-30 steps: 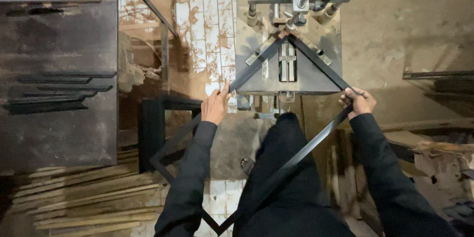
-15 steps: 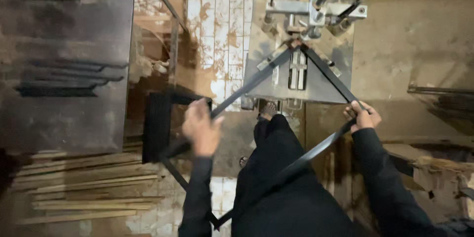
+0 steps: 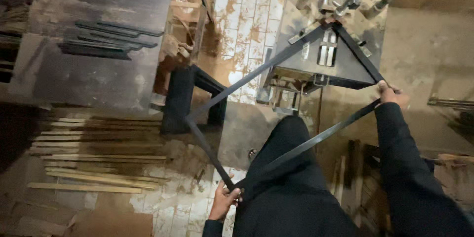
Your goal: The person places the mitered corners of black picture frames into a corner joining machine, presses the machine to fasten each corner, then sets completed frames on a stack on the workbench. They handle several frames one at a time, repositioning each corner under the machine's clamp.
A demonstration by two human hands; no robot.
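Observation:
A large dark rectangular frame (image 3: 256, 74) of thin moulding lies tilted like a diamond, its far corner seated in the corner-joining machine (image 3: 331, 44). My left hand (image 3: 224, 200) grips the near corner of the frame, low by my body. My right hand (image 3: 392, 93) holds the right corner, beside the machine's table. The frame's left corner (image 3: 187, 118) hangs free over a dark stool.
A grey workbench (image 3: 98, 69) on the left carries several dark moulding strips (image 3: 108, 39). Pale wooden strips (image 3: 98, 158) lie stacked on the floor below it. A dark stool (image 3: 180, 96) stands between bench and machine. More mouldings (image 3: 449, 102) rest at the right edge.
My left hand left the frame's upper-left side, swung down and now grips the near corner. The view has shifted left and closer. My right hand stays on the right corner.

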